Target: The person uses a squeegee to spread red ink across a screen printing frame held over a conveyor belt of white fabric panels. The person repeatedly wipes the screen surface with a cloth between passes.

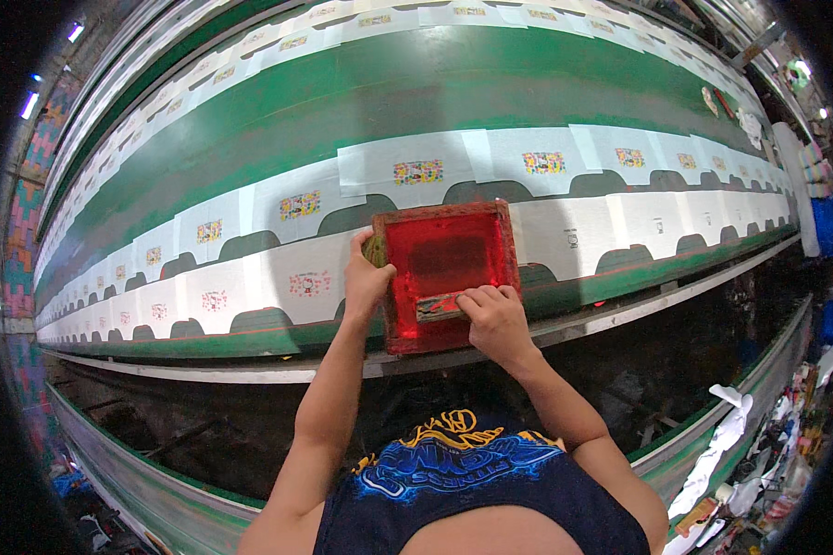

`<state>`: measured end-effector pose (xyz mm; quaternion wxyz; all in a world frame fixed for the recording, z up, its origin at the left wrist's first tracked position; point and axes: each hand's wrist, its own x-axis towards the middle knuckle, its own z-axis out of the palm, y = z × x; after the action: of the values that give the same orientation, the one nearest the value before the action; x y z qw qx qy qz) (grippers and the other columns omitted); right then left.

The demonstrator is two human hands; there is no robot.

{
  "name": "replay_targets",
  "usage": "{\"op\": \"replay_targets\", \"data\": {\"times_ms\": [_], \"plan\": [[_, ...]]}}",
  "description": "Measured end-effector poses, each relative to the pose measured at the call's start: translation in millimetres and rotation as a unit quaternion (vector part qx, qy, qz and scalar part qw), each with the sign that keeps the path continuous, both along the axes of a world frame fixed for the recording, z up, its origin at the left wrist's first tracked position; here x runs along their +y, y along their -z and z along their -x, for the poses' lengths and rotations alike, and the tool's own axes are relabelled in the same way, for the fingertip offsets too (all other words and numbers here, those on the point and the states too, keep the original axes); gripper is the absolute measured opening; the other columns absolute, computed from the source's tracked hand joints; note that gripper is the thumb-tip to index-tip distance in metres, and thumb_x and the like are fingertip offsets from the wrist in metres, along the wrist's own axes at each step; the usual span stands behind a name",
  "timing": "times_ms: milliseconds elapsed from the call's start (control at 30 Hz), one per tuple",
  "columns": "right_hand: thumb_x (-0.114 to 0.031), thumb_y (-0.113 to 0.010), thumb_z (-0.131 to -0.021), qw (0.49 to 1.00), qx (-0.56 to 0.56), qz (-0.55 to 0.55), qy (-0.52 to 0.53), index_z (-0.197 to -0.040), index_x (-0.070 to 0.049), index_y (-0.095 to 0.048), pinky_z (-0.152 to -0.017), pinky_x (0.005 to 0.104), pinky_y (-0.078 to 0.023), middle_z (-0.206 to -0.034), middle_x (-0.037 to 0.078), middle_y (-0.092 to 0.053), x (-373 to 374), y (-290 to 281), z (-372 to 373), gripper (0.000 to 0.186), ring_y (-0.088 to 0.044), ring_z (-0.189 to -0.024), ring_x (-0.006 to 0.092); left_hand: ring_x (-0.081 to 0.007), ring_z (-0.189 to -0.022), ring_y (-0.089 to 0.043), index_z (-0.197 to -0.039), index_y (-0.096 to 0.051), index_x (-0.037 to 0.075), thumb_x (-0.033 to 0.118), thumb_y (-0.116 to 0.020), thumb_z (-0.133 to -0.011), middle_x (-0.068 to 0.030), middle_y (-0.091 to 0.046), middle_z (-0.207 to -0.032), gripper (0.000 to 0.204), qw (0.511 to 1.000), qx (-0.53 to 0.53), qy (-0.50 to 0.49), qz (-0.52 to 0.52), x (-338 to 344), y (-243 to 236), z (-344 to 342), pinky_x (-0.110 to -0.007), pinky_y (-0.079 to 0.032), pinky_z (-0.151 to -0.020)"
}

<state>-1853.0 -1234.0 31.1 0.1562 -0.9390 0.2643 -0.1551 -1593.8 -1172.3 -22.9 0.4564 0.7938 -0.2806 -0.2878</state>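
A wooden screen-printing frame [506, 236] with a red mesh lies over the near row of white cut pieces [271, 287]. My left hand [366, 282] grips its left side, the thumb over the rim. Inside the frame, toward the near end, a flat squeegee [438, 307] smeared with red rests crosswise on the mesh. My right hand [498, 322] has its fingers closed over the squeegee's right end. Pieces left of the frame bear a pink-red print [309, 284]; those to the right carry only a small dark print [571, 239]. What lies under the frame is mostly hidden.
The long green table [407, 79] runs across the view. Beyond the near row lie pale blue pieces with multicoloured prints [418, 173]. A light rail [639, 308] follows the table's near edge. Behind me on the right are white scraps [717, 444] and clutter.
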Motion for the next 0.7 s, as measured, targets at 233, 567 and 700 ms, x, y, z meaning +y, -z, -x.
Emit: {"op": "replay_targets", "data": {"times_ms": [233,567,700], "plan": [[-0.005,-0.064,-0.081,1.000,-0.004,-0.007,-0.002,-0.103,-0.010,-0.070,-0.090,0.0420,-0.049,-0.107,0.004,-0.073,-1.8,-3.9,1.7,0.023,-0.068,-0.101,0.0230,-0.0381,-0.116,-0.069,-0.138,-0.051,0.011,0.008,-0.075,-0.071,-0.0216,-0.071,-0.121,0.072,0.999,-0.036,0.005,-0.020,-0.9,-1.7,1.9,-0.044,-0.052,-0.101],[-0.009,-0.065,-0.080,1.000,-0.002,-0.003,0.003,-0.101,-0.007,-0.070,-0.093,0.0427,-0.049,-0.105,0.006,-0.072,-0.2,-3.2,3.3,0.022,-0.068,-0.101,0.0244,-0.0391,-0.112,-0.071,-0.141,-0.048,0.014,0.009,-0.075,-0.072,-0.0216,-0.073,-0.116,0.074,0.999,-0.037,0.019,-0.019,-1.7,5.6,1.1,-0.045,-0.054,-0.098],[-0.007,-0.065,-0.080,1.000,0.016,0.000,-0.004,-0.101,-0.009,-0.071,-0.091,0.0428,-0.050,-0.104,0.006,-0.073,1.9,-3.8,6.2,0.022,-0.069,-0.101,0.0249,-0.0412,-0.109,-0.072,-0.142,-0.046,0.015,0.010,-0.075,-0.072,-0.0232,-0.073,-0.112,0.076,0.998,-0.042,0.017,-0.053,-4.4,-13.1,8.4,-0.047,-0.054,-0.096]]}}
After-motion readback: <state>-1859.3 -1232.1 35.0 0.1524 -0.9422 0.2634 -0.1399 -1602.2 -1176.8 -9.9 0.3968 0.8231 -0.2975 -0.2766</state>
